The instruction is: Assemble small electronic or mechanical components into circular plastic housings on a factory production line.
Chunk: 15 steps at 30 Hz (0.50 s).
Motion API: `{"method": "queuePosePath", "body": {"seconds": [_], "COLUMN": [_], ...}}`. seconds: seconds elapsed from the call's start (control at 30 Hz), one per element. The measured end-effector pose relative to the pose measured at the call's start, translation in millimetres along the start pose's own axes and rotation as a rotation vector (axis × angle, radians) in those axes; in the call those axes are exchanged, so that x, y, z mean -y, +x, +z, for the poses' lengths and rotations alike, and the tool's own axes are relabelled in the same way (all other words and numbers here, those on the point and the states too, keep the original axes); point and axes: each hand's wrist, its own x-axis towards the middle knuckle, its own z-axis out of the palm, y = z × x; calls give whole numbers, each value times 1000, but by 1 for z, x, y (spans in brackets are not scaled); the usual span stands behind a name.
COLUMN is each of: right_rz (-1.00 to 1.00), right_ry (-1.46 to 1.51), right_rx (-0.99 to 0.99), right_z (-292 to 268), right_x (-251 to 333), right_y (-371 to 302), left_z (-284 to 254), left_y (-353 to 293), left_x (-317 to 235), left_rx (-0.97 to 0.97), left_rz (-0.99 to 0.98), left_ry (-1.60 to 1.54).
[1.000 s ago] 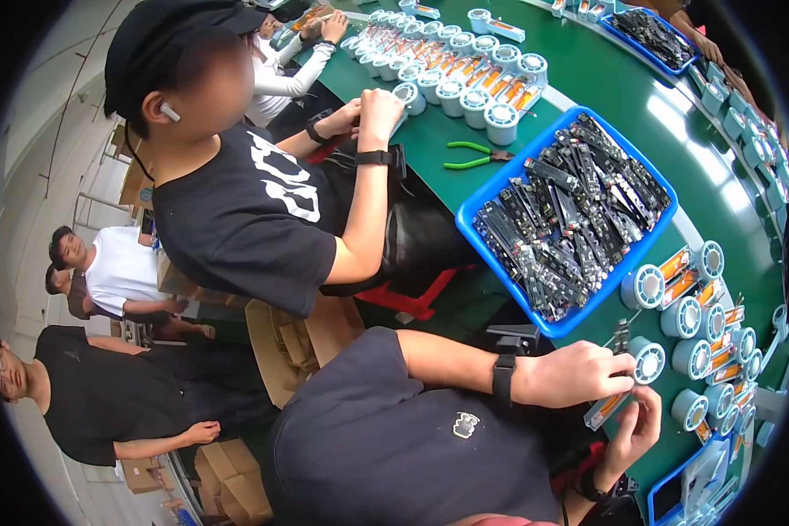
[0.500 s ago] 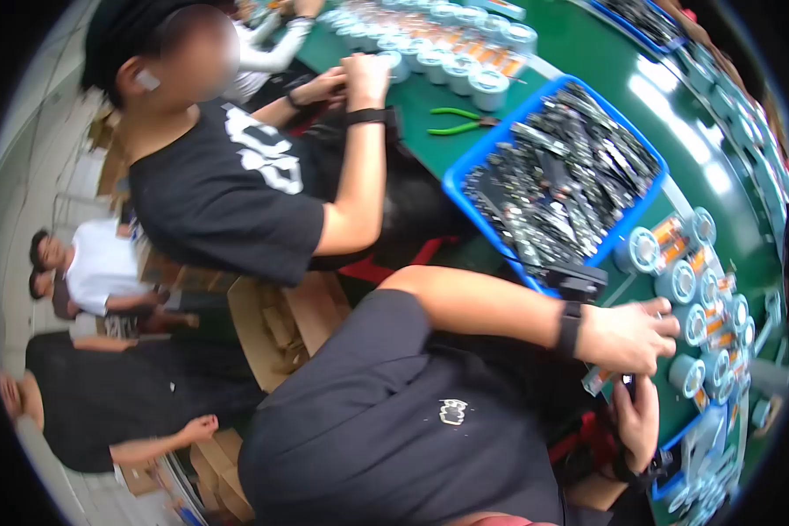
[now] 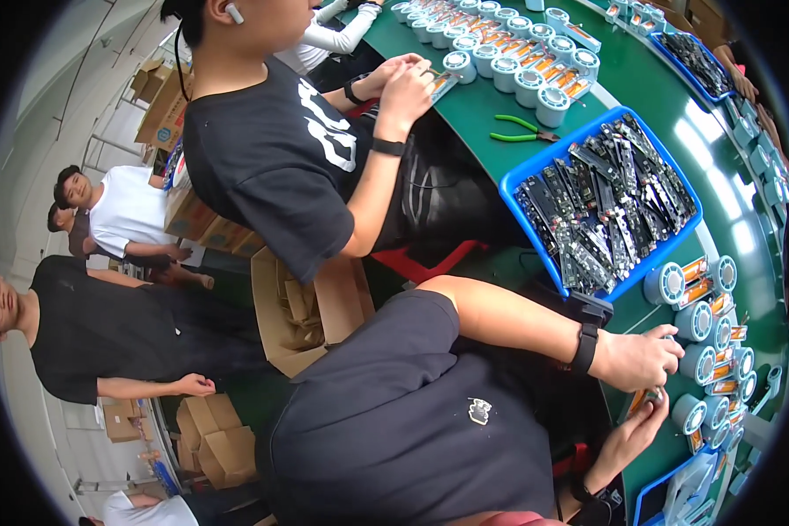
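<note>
My left hand (image 3: 637, 360) reaches in from the upper side, a black band on its wrist. Its fingers are bent over a small part-built handheld fan (image 3: 637, 404), of which only an orange and pale strip shows. My right hand (image 3: 629, 437) comes from below, its thumb and fingers closed at the same piece. A small dark bit shows at its fingertips, too covered to name. Just beyond both hands stand several light-blue fan bodies (image 3: 697, 363) with round heads and orange cells in their handles.
A blue tray (image 3: 510, 203) heaped with black circuit strips (image 3: 600, 206) lies left of my hands. Green-handled pliers (image 3: 519, 129) are behind it. A co-worker (image 3: 272, 167) sits on my left, handling a similar piece. A blue bin (image 3: 647, 504) with pale parts is at my right.
The view has shifted, so the scene sits differently in the picture. My hands stay together at the fan piece; my right fingers have closed further over the dark bit.
</note>
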Motion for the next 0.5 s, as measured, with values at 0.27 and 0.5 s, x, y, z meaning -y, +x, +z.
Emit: {"method": "queuePosePath", "body": {"seconds": [0.27,0.5], "right_rz": [-72,-105], "right_ry": [166,175], "right_rx": [44,16], "right_z": [14,5], "right_x": [-8,2], "right_y": [0,0], "left_z": [-34,-32], "left_y": [18,20], "left_x": [12,12], "left_rx": [221,330], "left_rz": [52,64], "left_ry": [23,-84]}}
